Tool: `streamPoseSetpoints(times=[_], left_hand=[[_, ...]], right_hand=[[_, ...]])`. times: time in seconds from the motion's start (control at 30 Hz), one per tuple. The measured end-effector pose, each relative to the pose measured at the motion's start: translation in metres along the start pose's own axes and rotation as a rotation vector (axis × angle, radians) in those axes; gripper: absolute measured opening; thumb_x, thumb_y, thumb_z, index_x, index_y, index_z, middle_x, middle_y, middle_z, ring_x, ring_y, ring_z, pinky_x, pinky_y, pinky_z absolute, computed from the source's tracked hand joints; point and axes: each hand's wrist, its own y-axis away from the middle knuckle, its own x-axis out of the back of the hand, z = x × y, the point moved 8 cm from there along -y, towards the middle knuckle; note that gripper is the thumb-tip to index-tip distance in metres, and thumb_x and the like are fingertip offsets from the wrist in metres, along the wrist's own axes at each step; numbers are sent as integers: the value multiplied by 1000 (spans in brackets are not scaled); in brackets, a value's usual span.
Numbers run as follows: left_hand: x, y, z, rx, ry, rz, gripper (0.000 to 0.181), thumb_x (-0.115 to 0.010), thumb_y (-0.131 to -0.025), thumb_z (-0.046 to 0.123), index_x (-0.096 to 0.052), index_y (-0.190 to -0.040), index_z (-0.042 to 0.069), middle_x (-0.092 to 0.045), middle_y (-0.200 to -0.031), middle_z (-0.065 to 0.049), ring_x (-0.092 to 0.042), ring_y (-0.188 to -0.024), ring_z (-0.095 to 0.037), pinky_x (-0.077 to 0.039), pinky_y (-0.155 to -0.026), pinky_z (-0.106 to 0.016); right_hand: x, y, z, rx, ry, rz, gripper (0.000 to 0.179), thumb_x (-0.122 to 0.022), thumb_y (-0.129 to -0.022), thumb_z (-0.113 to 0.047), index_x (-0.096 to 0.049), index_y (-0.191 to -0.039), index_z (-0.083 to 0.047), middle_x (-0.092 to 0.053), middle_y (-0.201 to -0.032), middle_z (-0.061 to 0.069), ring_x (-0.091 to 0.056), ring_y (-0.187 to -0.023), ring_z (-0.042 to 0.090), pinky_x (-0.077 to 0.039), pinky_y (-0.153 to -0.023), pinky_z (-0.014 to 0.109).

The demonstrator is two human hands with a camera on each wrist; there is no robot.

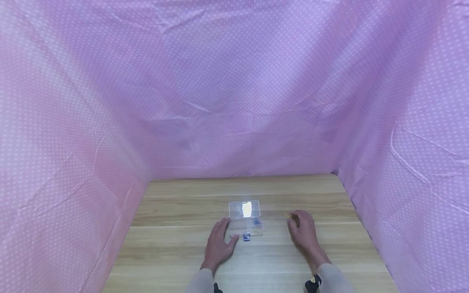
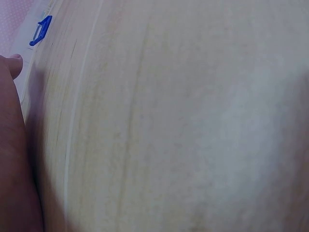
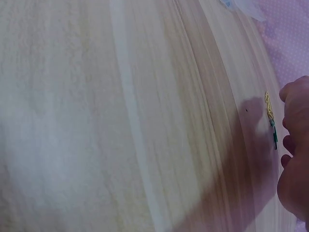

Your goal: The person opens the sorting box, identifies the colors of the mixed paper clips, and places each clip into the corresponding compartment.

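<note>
A clear plastic box [image 1: 238,228] lies on the table with its transparent lid [image 1: 236,210] folded back away from me. Several small blue slender pieces [image 1: 257,222] lie in its right part. At the front is a blue latch [image 1: 246,237], also seen from the side in the left wrist view. My left hand [image 1: 219,246] holds the box's left end, fingertips at the back corner and thumb at the front edge. To the right, my right hand [image 1: 304,231] reaches down with bent fingers beside small yellow pieces [image 3: 269,105] and green ones [image 3: 274,137]; I cannot tell whether it pinches any.
The wood-grain table [image 1: 176,244] carries the box near its middle. Pink dotted cloth [image 1: 234,101] hangs behind the table and along both sides. A dark strap [image 1: 313,283] sits at my right wrist, by the light sleeve [image 1: 333,280].
</note>
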Motion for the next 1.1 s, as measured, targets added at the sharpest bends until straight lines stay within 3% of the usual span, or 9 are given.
streamPoseSetpoints(times=[0.67,0.9,1.1], left_hand=[[-1,0,-2,-5,0,13,74,-79,-100,51,-58,-163,19,-61,-169,-12,-54,-160,-43,-45,-135,-66],[-5,-1,-4,-48,-60,23,73,-78,-101,53,-59,-162,18,-63,-168,-10,-56,-159,-37,-45,-137,-58],[-5,-2,-5,-50,-51,25,74,-79,-101,52,-59,-163,17,-63,-167,-10,-56,-159,-38,-45,-137,-58]], right_hand=[[-6,-11,13,39,91,17,29,-76,-106,-14,-75,-131,1,-71,-138,26,-60,-133,46,-41,-125,71],[-6,-14,12,38,128,23,28,-73,-109,-15,-76,-130,4,-72,-134,26,-60,-131,47,-45,-118,66],[-7,-15,12,26,131,12,30,-73,-109,-13,-75,-133,5,-70,-135,28,-58,-133,48,-43,-122,66]])
